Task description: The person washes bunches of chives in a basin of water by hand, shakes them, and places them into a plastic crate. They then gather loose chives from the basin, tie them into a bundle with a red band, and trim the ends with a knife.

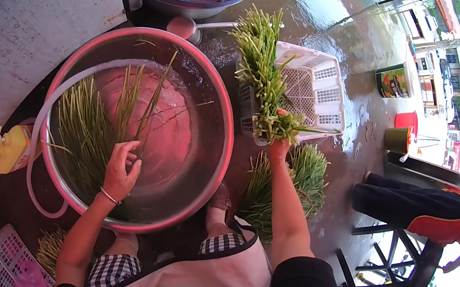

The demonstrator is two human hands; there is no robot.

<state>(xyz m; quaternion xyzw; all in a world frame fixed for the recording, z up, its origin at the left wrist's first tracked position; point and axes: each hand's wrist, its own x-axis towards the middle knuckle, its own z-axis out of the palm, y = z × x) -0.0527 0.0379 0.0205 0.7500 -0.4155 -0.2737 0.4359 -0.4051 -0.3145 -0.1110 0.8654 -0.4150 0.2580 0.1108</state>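
Observation:
A wide metal basin point(224, 142) holds water and long thin green vegetable stalks point(83, 131), most of them along its left side. Over the basin, my left hand point(120, 172) has its fingers curled around the lower ends of a few stalks point(129, 99); part of the grip is hidden. My right hand point(279, 144) is closed on the end of a thick bunch of green stalks point(261, 63). That bunch lies across the near side of a white plastic crate point(330, 99). Beside my right forearm, a large heap of green stalks point(306, 180) rests on the floor.
A clear hose point(33, 153) curves over the basin's left rim near a yellow jug point(11, 148). Beyond the basin stand a red-ended ladle point(183, 29) and a tub of dishes point(195, 7). At right are buckets point(396, 139), a person point(414, 205) and stacked stools point(379, 272).

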